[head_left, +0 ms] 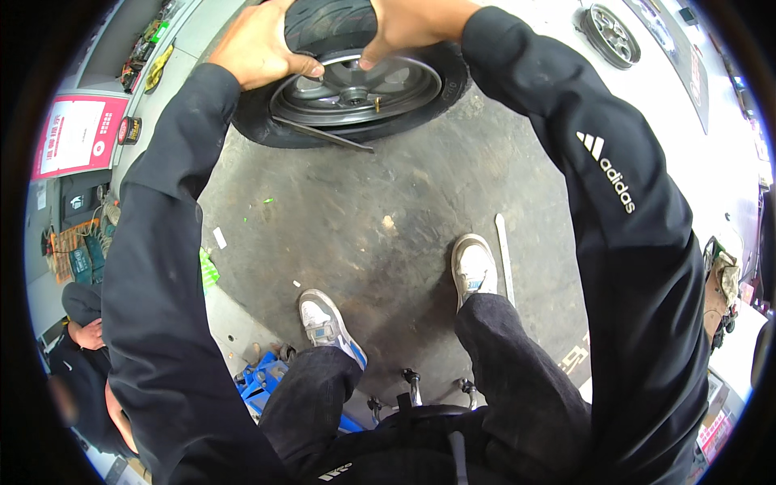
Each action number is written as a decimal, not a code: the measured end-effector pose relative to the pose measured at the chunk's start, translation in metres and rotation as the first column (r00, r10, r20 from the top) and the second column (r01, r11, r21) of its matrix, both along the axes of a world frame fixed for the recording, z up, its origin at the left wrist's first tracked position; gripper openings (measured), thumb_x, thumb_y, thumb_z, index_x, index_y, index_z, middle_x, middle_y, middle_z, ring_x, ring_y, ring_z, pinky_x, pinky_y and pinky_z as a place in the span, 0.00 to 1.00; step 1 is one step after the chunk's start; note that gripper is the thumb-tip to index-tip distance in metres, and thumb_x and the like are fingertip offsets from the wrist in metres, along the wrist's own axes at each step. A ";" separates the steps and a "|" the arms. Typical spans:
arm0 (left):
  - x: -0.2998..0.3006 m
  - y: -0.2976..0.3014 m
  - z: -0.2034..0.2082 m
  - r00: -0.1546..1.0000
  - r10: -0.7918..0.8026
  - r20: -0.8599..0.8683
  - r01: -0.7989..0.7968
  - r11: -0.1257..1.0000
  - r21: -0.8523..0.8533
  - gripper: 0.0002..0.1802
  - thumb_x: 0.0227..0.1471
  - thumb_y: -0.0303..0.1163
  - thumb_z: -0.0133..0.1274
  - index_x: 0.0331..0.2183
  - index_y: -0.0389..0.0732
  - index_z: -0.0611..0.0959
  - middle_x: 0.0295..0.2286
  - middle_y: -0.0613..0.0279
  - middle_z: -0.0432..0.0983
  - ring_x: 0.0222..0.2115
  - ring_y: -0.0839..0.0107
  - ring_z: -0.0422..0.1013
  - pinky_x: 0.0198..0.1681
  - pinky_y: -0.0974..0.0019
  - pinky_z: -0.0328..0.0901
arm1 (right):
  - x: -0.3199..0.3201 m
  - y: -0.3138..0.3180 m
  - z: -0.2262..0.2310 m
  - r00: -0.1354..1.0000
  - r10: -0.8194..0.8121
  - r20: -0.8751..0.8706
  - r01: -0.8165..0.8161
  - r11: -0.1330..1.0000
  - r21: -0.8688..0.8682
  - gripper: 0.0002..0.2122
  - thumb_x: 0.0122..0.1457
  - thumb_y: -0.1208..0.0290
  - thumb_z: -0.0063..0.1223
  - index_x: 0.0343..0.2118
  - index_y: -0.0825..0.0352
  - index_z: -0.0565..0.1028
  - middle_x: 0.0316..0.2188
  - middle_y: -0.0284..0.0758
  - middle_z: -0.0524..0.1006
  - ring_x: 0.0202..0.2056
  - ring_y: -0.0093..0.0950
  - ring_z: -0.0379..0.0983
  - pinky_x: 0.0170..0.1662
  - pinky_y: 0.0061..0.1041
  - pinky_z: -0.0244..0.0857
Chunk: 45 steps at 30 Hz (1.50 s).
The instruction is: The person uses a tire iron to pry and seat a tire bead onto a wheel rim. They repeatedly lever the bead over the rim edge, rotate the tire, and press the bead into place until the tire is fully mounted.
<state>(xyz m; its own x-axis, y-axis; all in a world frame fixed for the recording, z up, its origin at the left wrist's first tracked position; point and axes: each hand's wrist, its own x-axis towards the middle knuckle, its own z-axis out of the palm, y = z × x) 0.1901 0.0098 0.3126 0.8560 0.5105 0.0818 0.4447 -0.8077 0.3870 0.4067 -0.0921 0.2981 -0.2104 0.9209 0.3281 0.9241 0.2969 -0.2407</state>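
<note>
At the top of the head view, both my hands grip a black treaded tyre (330,18) from its two sides. My left hand (260,47) has its thumb toward me on the near side. My right hand (416,23) mirrors it, its thumb pointing down toward the wheel. Below the thumbs lies a grey spoked rim (356,109) with a brass-coloured valve stem (377,104), a wide black tyre (436,103) around it. A flat tyre lever (327,136) sticks out between that rim and tyre, touched by neither hand. My far fingertips are partly hidden.
A long flat metal bar (504,257) lies beside my right shoe (474,268). Another rim (612,36) is at the far right. Blue equipment (263,378) stands near my left leg. Casters (412,380) show below me. A seated person (77,388) is at left.
</note>
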 end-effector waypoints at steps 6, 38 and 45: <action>-0.005 0.008 0.003 0.993 -0.116 -0.029 0.117 0.991 0.070 0.43 0.36 0.37 0.75 0.53 0.36 0.75 0.43 0.44 0.81 0.46 0.47 0.78 0.53 0.56 0.69 | 0.004 0.002 -0.004 0.997 0.050 -0.056 -0.051 0.999 -0.004 0.38 0.32 0.54 0.80 0.46 0.68 0.73 0.34 0.52 0.81 0.40 0.54 0.78 0.45 0.46 0.71; 0.102 -0.018 -0.055 0.773 -0.568 -0.281 0.273 0.699 -0.660 0.34 0.35 0.37 0.74 0.45 0.32 0.81 0.38 0.51 0.83 0.41 0.61 0.79 0.48 0.61 0.71 | 0.040 -0.106 -0.084 0.836 -0.390 -0.387 0.157 0.844 -0.512 0.42 0.34 0.42 0.77 0.48 0.72 0.79 0.38 0.50 0.84 0.41 0.47 0.83 0.50 0.38 0.74; 0.082 0.001 -0.105 0.943 -0.332 -0.008 0.321 0.918 -0.232 0.39 0.50 0.49 0.68 0.56 0.36 0.76 0.49 0.46 0.74 0.52 0.55 0.73 0.57 0.58 0.66 | 0.089 -0.076 -0.160 0.648 -0.509 -0.567 0.046 0.769 -0.638 0.36 0.45 0.54 0.76 0.53 0.74 0.77 0.43 0.43 0.83 0.42 0.33 0.81 0.50 0.29 0.73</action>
